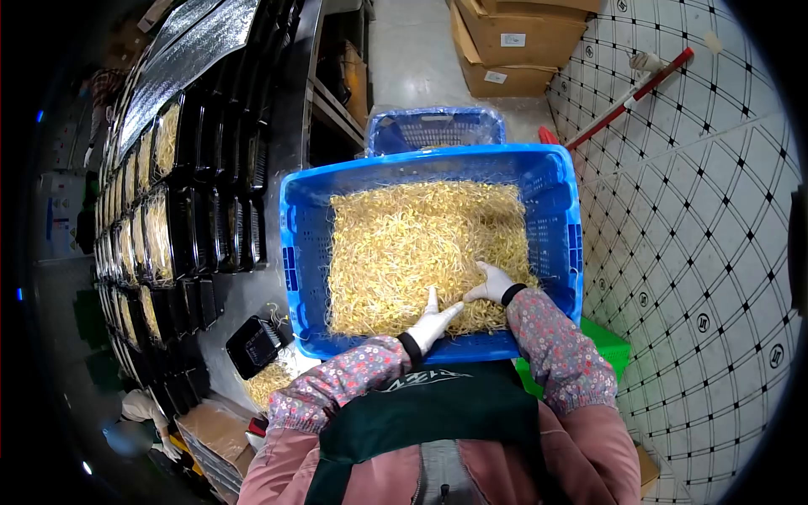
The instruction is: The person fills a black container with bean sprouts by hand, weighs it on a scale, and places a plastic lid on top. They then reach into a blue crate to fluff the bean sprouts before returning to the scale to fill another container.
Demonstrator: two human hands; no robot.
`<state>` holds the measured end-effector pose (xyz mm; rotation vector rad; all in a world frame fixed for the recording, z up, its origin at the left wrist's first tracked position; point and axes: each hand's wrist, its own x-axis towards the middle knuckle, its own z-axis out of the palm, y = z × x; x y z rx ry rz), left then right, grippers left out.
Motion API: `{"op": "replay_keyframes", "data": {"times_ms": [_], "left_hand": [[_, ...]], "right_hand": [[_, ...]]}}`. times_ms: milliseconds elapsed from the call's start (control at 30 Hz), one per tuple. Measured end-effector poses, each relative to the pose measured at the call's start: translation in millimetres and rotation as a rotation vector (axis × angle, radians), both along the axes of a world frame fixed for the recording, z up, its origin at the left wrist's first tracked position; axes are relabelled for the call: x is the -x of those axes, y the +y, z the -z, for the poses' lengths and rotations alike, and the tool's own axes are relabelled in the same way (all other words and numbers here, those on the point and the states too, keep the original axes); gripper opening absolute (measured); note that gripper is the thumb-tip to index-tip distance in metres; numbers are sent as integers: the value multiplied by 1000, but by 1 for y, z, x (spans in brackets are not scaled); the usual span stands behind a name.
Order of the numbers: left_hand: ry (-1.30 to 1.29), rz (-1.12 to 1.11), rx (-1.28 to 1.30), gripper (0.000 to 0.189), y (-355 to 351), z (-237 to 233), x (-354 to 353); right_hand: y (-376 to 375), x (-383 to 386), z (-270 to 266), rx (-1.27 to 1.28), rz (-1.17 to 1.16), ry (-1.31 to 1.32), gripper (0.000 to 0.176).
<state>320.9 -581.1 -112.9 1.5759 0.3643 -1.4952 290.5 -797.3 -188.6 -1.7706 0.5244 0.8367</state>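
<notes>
A big blue crate [303, 252] in front of me is filled with yellow bean sprouts [396, 244]. My left hand [434, 323], in a white glove, lies on the sprouts near the crate's front side, thumb apart and fingers stretched to the right. Just right of it, my right hand [495, 284], also gloved, rests on the sprouts with its thumb and fingers apart. The fingertips of both hands point toward each other. Neither hand has a visible clump of sprouts lifted in it, though parts of the fingers dip into the heap.
Stacked black trays [185, 227] of sprouts line the left side. One black tray [254, 346] sits beside loose sprouts [268, 387]. A second blue crate [436, 126] stands behind, a green crate [602, 345] lower right. Cardboard boxes [522, 42] are at the back. Another person [143, 412] is lower left.
</notes>
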Motion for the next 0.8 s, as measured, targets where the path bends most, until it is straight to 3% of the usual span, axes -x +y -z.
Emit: {"op": "replay_keyframes", "data": {"times_ms": [133,167,267,333,400,433,500,567,600,667,700,800], "left_hand": [[-86,-71,31,106,-9,19,10],[-69,-93,35,106,-11,29,12],[-124,-144,-15,104,-15,60,20],[-191,-196,-72,102,-21,71,25],[-338,-183,-191,98,-27,65,29],[-307,-241,-219,98,-35,40,23],[-320,-293,-229,98,-38,36,23],[-274,-404,-110,98,-41,27,25],[-286,-431,-57,99,-44,21,26],[-306,-513,104,98,-53,9,28],[-446,-418,135,90,-57,-13,25],[-485,-594,519,77,-72,-47,17]], "right_hand": [[1,4,27,0,40,-139,123],[-4,2,39,-71,76,-23,130],[1,0,62,-127,144,-16,117],[8,0,32,-228,224,47,107],[16,-1,1,-165,226,-42,96],[20,-4,-18,-136,228,-91,91],[21,-6,-52,0,155,-115,90],[22,0,-68,300,74,-130,92],[16,10,-51,355,64,-198,92],[15,2,-121,443,63,-327,76],[14,0,-144,471,55,-362,69],[11,8,-176,712,88,-848,61]]}}
